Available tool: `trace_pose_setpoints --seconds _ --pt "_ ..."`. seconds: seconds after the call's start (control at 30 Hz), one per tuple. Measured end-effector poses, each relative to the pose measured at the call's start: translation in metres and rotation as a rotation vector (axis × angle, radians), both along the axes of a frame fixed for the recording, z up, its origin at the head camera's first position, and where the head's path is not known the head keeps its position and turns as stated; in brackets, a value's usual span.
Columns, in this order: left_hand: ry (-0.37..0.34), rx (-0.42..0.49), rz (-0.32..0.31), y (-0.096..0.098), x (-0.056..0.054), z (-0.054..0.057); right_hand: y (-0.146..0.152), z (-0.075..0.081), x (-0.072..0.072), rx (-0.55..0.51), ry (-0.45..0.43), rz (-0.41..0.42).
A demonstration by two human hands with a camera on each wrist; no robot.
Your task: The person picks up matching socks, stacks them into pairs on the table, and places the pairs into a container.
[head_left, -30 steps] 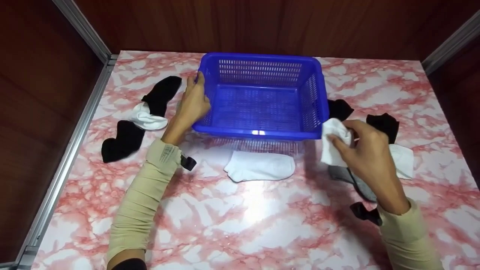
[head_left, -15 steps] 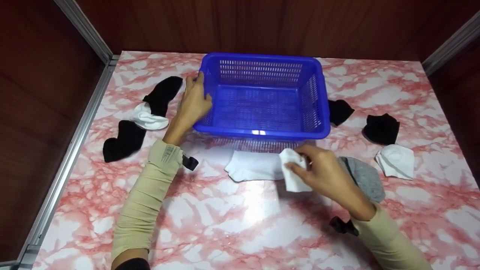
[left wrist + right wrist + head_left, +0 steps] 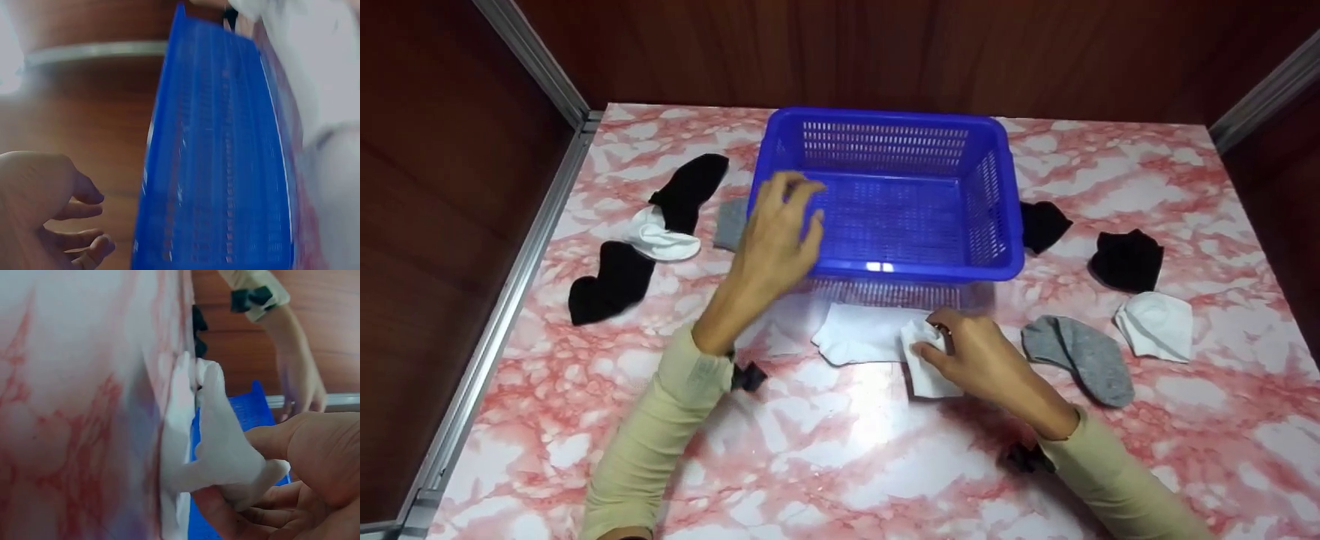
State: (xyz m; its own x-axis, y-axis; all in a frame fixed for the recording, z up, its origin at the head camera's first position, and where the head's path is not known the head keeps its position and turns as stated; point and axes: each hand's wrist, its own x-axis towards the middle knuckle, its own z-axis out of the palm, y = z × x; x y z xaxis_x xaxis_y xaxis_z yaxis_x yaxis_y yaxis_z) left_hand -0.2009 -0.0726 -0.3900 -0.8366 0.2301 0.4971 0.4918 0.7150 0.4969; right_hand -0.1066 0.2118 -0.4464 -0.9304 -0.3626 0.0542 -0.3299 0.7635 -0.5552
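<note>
My right hand pinches a folded white sock between thumb and fingers. Beneath it, partly covered, a second white sock lies flat on the table in front of the blue plastic basket. In the right wrist view, the gripped sock hangs just beside the flat one. Over the basket's left front part hovers my left hand, its fingers loosely bent around nothing. The left wrist view shows this hand apart from the basket wall.
A grey sock pair, a white sock and black socks lie at right. On the left are black socks, a white sock and a grey sock beside the basket. Wooden panels border the marbled table.
My left hand has let go of the basket's left rim and come towards the right and nearer. The right hand has carried the white sock leftward, to the flat white sock.
</note>
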Motion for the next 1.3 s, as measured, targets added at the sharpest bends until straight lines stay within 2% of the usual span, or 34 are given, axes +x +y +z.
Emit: trace_pose_setpoints --seconds 0.1,0.23,0.4,0.47,0.53,0.67,0.73,0.8,0.93,1.07,1.13,1.2,1.3 --pt "-0.02 0.007 -0.084 0.008 0.016 0.001 0.0 -0.004 -0.002 0.015 -0.004 0.009" --pt "-0.124 0.0 -0.248 0.015 0.035 0.001 0.007 0.001 -0.005 0.042 -0.057 0.027" --pt "-0.393 -0.043 -0.485 0.023 0.057 -0.006 0.026 0.018 -0.013 0.031 -0.095 0.011" --pt "-0.502 -0.053 -0.544 0.028 0.063 -0.015 0.034 0.023 -0.017 0.019 -0.082 0.026" --pt "-0.596 -0.053 -0.585 0.035 0.067 -0.026 0.041 0.025 -0.02 0.026 -0.078 0.077" --pt "-0.695 -0.049 -0.596 0.052 0.073 -0.048 0.049 0.023 -0.02 0.097 -0.098 0.255" --pt "-0.714 -0.055 -0.591 0.058 0.075 -0.055 0.048 0.022 -0.019 0.125 -0.113 0.324" --pt "-0.727 -0.061 -0.584 0.062 0.075 -0.059 0.046 0.021 -0.017 0.129 -0.113 0.352" --pt "-0.766 -0.047 -0.589 0.063 0.076 -0.059 0.041 0.023 -0.014 0.035 -0.149 0.301" --pt "-0.802 -0.011 -0.6 0.06 0.075 -0.055 0.034 0.024 -0.012 -0.142 -0.271 0.196" --pt "-0.821 -0.005 -0.602 0.059 0.075 -0.055 0.03 0.022 -0.011 -0.22 -0.331 0.183" --pt "-0.854 -0.025 -0.591 0.058 0.074 -0.054 0.027 0.019 -0.011 -0.267 -0.363 0.194" --pt "-0.877 -0.106 -0.559 0.055 0.072 -0.053 0.026 0.015 -0.013 -0.286 -0.355 0.193"
